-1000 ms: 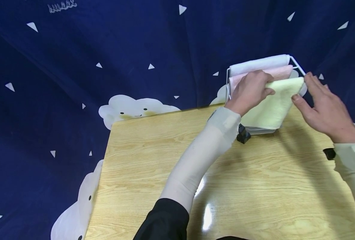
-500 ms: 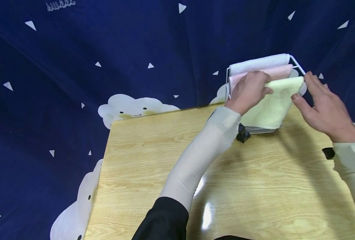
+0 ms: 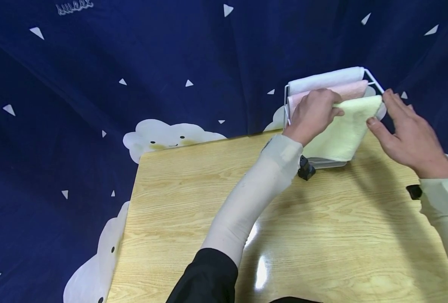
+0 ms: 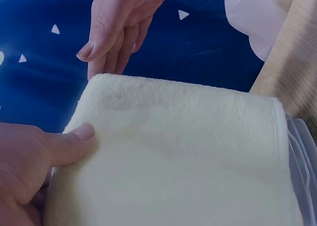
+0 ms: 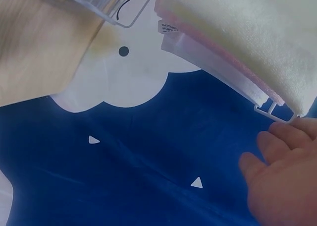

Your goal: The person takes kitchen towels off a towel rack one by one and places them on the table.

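Observation:
A pale yellow towel hangs folded over the front bar of a white wire rack. My left hand pinches its top edge, with the thumb on the front face in the left wrist view. My right hand has its fingers fairly straight, with the fingertips right at the rack's right end beside the towel's top corner. Behind the yellow towel hang a pink towel and, farthest back, a white towel. The right wrist view shows the layered side edges of the towels, with a small printed label.
The rack stands at the back right of a wooden table, its clear base showing under the towels. A dark blue curtain with white triangles and clouds hangs behind. Black wrist mounts are on both sleeves.

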A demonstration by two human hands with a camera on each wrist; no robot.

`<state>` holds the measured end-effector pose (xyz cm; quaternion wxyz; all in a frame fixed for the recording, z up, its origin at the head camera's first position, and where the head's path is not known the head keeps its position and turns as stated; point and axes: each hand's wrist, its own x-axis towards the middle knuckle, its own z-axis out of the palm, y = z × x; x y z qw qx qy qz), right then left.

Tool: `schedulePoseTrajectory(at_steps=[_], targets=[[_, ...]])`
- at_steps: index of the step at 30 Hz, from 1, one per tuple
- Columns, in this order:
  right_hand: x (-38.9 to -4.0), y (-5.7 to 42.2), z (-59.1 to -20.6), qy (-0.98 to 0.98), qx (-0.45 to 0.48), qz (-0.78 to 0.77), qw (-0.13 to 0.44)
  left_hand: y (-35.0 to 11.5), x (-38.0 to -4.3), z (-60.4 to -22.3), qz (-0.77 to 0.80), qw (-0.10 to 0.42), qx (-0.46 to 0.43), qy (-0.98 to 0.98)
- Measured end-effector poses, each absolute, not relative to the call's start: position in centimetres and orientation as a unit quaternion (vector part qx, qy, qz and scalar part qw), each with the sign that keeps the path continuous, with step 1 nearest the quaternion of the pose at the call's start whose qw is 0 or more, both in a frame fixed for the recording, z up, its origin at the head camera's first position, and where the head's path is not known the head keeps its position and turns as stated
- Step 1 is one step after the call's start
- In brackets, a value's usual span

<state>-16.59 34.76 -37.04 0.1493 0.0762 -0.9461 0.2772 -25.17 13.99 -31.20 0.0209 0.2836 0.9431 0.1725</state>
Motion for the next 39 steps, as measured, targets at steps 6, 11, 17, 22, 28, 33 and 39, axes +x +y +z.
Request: schedulePoseTrajectory(at_steps=[6, 11, 17, 22, 28, 33, 39], targets=[[-16.6, 34.7, -36.9, -0.947, 0.078, 0.274, 0.15, 13.9, -25.2, -31.0, 0.183, 0.014, 0.283, 0.941], [-16.6, 34.8, -36.9, -0.948, 0.076, 0.274, 0.145, 13.8, -25.2, -30.8, 0.186, 0.013, 0.278, 0.942], [-16.7, 34.8, -36.9, -0.948, 0.08, 0.273, 0.143, 13.7, -25.4, -29.8, 0.182, 0.008, 0.269, 0.946], [-16.8, 34.9, -36.8, -0.947, 0.082, 0.277, 0.142, 13.7, -25.6, -28.7, 0.192, 0.017, 0.262, 0.945], [-16.8, 34.8, -36.7, -0.945, 0.088, 0.281, 0.144, 13.4, -25.6, -27.4, 0.2, 0.02, 0.256, 0.946], [-16.8, 34.7, -36.6, -0.943, 0.09, 0.286, 0.147, 13.1, -25.5, -26.6, 0.212, 0.015, 0.257, 0.943], [-16.7, 34.8, -36.6, -0.944, 0.087, 0.286, 0.142, 13.0, -25.1, -25.7, 0.225, 0.016, 0.256, 0.94]])
